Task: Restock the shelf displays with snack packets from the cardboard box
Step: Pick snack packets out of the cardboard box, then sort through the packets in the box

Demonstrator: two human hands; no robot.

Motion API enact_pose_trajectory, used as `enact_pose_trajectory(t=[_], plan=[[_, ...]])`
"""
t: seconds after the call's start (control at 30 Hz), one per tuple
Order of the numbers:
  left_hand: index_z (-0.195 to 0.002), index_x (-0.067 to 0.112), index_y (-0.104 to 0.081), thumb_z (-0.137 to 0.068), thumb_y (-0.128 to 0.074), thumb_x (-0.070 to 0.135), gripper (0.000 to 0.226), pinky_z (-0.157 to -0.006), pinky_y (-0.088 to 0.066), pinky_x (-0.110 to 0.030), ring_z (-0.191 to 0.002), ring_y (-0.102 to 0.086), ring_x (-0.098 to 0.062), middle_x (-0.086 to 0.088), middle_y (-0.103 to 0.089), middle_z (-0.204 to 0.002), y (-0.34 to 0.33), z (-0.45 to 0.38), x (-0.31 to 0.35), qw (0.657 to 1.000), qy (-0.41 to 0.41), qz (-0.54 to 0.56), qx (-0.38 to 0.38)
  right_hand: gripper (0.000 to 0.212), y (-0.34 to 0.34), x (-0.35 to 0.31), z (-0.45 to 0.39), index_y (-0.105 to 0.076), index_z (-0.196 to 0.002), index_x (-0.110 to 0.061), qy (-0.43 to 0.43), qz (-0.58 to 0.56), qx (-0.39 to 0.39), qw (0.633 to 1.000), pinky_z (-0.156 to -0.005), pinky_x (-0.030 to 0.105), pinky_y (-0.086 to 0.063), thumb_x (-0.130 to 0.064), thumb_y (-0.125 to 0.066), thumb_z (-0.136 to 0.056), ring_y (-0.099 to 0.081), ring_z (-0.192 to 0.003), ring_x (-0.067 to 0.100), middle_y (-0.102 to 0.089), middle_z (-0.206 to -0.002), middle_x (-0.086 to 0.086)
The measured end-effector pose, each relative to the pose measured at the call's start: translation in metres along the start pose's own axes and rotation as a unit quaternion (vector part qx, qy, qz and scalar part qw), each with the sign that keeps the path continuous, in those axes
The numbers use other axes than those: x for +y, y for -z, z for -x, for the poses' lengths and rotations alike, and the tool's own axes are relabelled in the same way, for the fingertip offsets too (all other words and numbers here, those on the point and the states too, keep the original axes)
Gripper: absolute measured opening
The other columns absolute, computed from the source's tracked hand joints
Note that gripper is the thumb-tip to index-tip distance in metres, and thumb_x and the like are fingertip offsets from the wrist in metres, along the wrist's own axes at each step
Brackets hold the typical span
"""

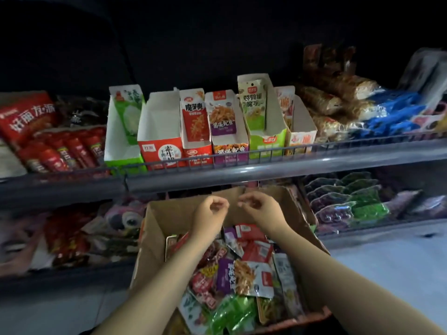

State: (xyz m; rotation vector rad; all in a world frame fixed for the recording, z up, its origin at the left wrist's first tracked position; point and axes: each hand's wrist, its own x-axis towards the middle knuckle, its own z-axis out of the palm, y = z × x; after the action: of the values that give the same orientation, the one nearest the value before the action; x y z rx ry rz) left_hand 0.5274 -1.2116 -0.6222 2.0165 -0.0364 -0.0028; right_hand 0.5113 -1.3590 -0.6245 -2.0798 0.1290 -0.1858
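Observation:
A brown cardboard box stands below the upper shelf, filled with mixed snack packets in red, purple, green and white. My left hand and my right hand hover side by side over the box's far end, fingers loosely curled, holding nothing. Above them, on the upper shelf, stand several open display cartons: a green one, a red one that looks empty, a red-and-white one, a purple one, a tall green one and a pale one.
Red snack bags fill the upper shelf's left side, brown and blue packs its right. A wire rail runs along the shelf front. The lower shelf holds red bags at left and green and purple packs at right.

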Motion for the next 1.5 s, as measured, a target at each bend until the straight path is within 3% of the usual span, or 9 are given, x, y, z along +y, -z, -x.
enact_pose_trajectory(t=[0.33, 0.47, 0.53, 0.7, 0.9, 1.1, 1.23, 1.37, 1.5], plan=[[-0.104, 0.016, -0.065, -0.091, -0.061, 0.023, 0.015, -0.063, -0.038, -0.012, -0.086, -0.054, -0.005, 0.004, -0.064, -0.109, -0.023, 0.018, -0.086, 0.982, 0.132, -0.093, -0.094, 0.017, -0.031, 0.073, 0.023, -0.069, -0.101, -0.016, -0.130, 0.082, -0.157, 0.976, -0.056, 0.010, -0.040, -0.025, -0.066, -0.088, -0.058, -0.080, 0.011, -0.063, -0.083, -0.005], [-0.101, 0.015, -0.069, -0.084, -0.070, 0.024, 0.019, -0.089, -0.045, -0.026, -0.099, -0.059, -0.013, 0.002, -0.065, -0.114, -0.025, 0.017, -0.100, 0.965, 0.161, -0.129, -0.160, 0.016, -0.038, 0.092, 0.022, -0.071, -0.099, -0.015, -0.168, 0.111, -0.228, 0.953, -0.076, 0.022, -0.049, -0.020, -0.070, -0.084, -0.062, -0.088, 0.014, -0.066, -0.091, -0.002], [-0.104, 0.014, -0.068, -0.079, -0.076, 0.022, 0.028, -0.088, -0.046, -0.026, -0.095, -0.057, -0.013, 0.002, -0.064, -0.110, -0.024, 0.018, -0.103, 0.957, 0.171, -0.140, -0.188, 0.013, -0.040, 0.098, 0.022, -0.072, -0.093, -0.017, -0.169, 0.140, -0.252, 0.943, -0.084, 0.026, -0.048, -0.019, -0.074, -0.080, -0.063, -0.091, 0.014, -0.067, -0.089, -0.003], [-0.107, 0.018, -0.065, -0.067, -0.084, 0.016, 0.044, -0.085, -0.051, -0.031, -0.096, -0.058, -0.016, 0.006, -0.057, -0.099, -0.022, 0.019, -0.102, 0.942, 0.191, -0.165, -0.223, 0.020, -0.044, 0.105, 0.020, -0.065, -0.075, -0.029, -0.163, 0.189, -0.290, 0.924, -0.081, 0.028, -0.050, -0.028, -0.083, -0.067, -0.063, -0.087, 0.014, -0.065, -0.082, -0.008], [-0.099, 0.018, -0.066, -0.073, -0.078, 0.006, 0.031, -0.058, -0.042, -0.017, -0.073, -0.056, -0.009, 0.004, -0.058, -0.083, -0.023, 0.023, -0.100, 0.954, 0.190, -0.109, -0.202, 0.032, -0.044, 0.103, 0.026, -0.054, -0.070, -0.031, -0.163, 0.178, -0.274, 0.931, -0.083, 0.033, -0.050, -0.024, -0.085, -0.066, -0.061, -0.091, 0.018, -0.060, -0.084, -0.008], [-0.091, 0.017, -0.069, -0.079, -0.072, 0.004, 0.018, -0.071, -0.052, -0.024, -0.080, -0.064, -0.014, -0.005, -0.069, -0.094, -0.011, 0.018, -0.081, 0.970, 0.192, -0.005, -0.152, 0.022, -0.034, 0.094, 0.024, -0.062, -0.067, -0.018, -0.187, 0.066, -0.253, 0.947, -0.071, 0.029, -0.047, -0.027, -0.081, -0.072, -0.058, -0.075, 0.013, -0.064, -0.074, -0.002], [-0.091, 0.014, -0.067, -0.083, -0.068, 0.003, 0.014, -0.056, -0.053, -0.022, -0.071, -0.067, -0.016, -0.005, -0.070, -0.088, 0.005, 0.015, -0.063, 0.963, 0.224, 0.107, -0.103, 0.030, -0.019, 0.079, 0.019, -0.066, -0.076, -0.010, -0.193, -0.007, -0.209, 0.959, -0.069, 0.027, -0.040, -0.036, -0.081, -0.070, -0.057, -0.071, 0.019, -0.061, -0.074, 0.006], [-0.093, 0.012, -0.068, -0.084, -0.066, 0.003, 0.013, -0.060, -0.055, -0.025, -0.068, -0.066, -0.018, -0.007, -0.070, -0.083, 0.025, 0.012, -0.042, 0.956, 0.212, 0.194, -0.065, 0.018, -0.002, 0.051, 0.015, -0.067, -0.073, -0.011, -0.192, -0.090, -0.186, 0.959, -0.062, 0.023, -0.048, -0.026, -0.076, -0.078, -0.061, -0.063, 0.017, -0.068, -0.071, 0.005], [-0.094, 0.006, -0.065, -0.084, -0.064, -0.001, 0.013, -0.058, -0.055, -0.026, -0.063, -0.065, -0.015, -0.006, -0.069, -0.076, 0.042, 0.007, -0.018, 0.934, 0.197, 0.296, -0.025, 0.015, 0.010, 0.017, 0.007, -0.067, -0.090, -0.003, -0.202, -0.245, -0.132, 0.939, -0.084, 0.046, -0.053, -0.014, -0.072, -0.081, -0.065, -0.078, 0.030, -0.071, -0.088, 0.018]])
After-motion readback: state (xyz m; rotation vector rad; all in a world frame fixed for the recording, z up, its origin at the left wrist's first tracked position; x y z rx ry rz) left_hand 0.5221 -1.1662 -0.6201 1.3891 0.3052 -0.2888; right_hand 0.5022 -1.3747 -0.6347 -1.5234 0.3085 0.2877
